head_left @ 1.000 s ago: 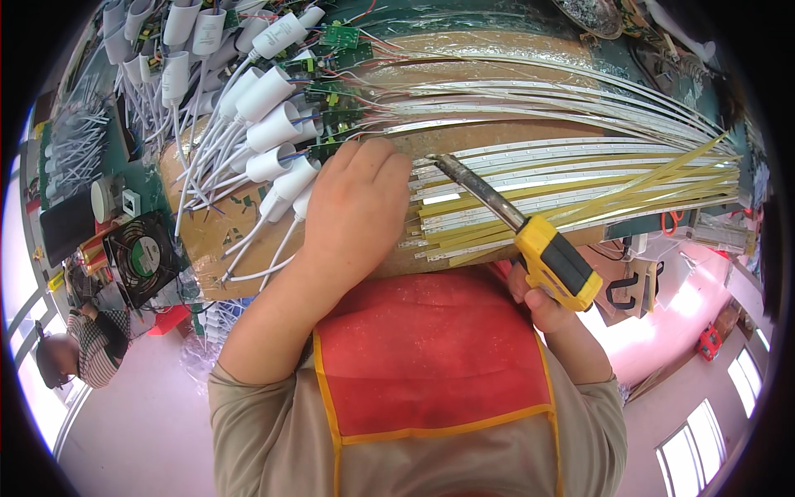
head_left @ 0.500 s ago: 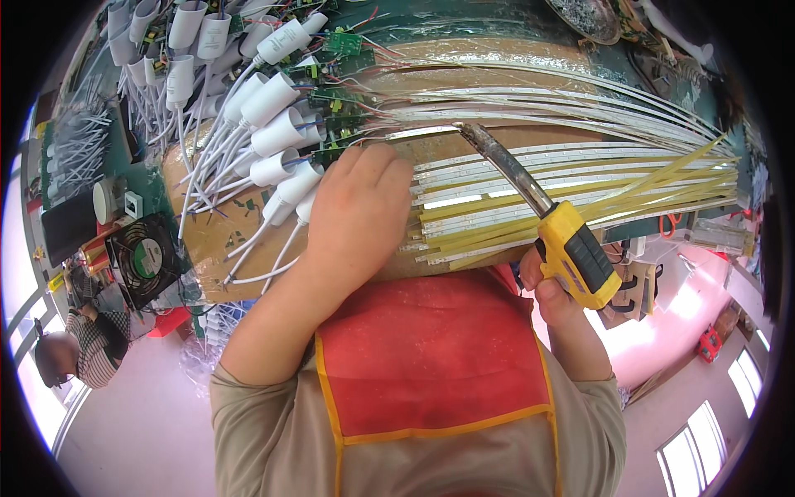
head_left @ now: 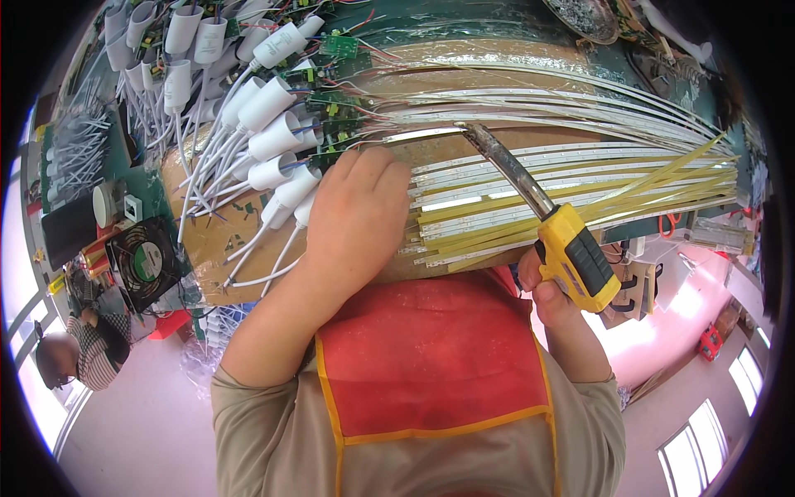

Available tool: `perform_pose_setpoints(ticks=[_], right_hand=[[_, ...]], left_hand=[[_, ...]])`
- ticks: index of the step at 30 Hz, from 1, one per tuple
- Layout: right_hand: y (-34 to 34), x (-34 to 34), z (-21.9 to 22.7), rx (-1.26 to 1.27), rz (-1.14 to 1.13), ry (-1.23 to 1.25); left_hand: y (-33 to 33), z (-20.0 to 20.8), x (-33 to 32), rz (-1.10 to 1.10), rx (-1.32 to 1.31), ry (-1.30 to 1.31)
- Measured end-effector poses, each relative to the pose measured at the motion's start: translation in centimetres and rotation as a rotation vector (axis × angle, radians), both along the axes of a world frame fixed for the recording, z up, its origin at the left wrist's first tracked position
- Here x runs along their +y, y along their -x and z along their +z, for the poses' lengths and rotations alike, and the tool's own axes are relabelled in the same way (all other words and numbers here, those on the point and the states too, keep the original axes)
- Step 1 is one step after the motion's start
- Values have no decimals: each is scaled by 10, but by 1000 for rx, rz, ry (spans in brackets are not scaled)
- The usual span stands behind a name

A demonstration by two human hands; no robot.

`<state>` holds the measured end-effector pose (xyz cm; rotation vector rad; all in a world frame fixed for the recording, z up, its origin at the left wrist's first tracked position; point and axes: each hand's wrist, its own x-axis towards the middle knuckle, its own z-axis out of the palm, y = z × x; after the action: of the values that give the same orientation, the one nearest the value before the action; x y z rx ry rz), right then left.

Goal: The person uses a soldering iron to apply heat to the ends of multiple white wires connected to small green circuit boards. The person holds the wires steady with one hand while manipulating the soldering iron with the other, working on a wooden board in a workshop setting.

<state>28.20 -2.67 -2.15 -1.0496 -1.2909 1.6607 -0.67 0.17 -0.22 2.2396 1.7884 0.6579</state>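
My right hand (head_left: 548,291) is wrapped round the yellow and black handle of a soldering iron (head_left: 580,258). Its dark tip points up and left, meeting or hovering just over a white LED strip (head_left: 426,134). Beside that strip's left end, my left hand (head_left: 358,211) is closed with its fingertips tucked under. Whatever they pinch is hidden, though a green circuit board (head_left: 338,151) with thin wires lies right at the fingers. Several white plastic housings (head_left: 273,137) with white cables crowd to the left of this hand.
Many yellow-backed LED strips (head_left: 571,178) lie side by side on brown cardboard (head_left: 217,244). A black fan (head_left: 145,263) stands at the left bench edge. Far right at the back sits a round metal dish (head_left: 590,18). Another person (head_left: 87,352) works at the far left.
Both hands stay almost in place. The soldering iron has shifted very slightly, and its tip remains by the same strip.
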Motion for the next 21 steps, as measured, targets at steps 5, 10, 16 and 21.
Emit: perform_pose_setpoints(ticks=[5, 10, 16, 21], right_hand=[[-1, 0, -1, -23, 12, -9], [-5, -1, -4, -39, 34, -8], [-5, -1, -3, -31, 30, -12], [-7, -2, -5, -42, 20, -31]], left_hand=[[0, 0, 0, 0, -2, 3], [-1, 1, 0, 6, 2, 10], [0, 8, -7, 9, -44, -67], [9, 26, -37, 34, 183, -91]])
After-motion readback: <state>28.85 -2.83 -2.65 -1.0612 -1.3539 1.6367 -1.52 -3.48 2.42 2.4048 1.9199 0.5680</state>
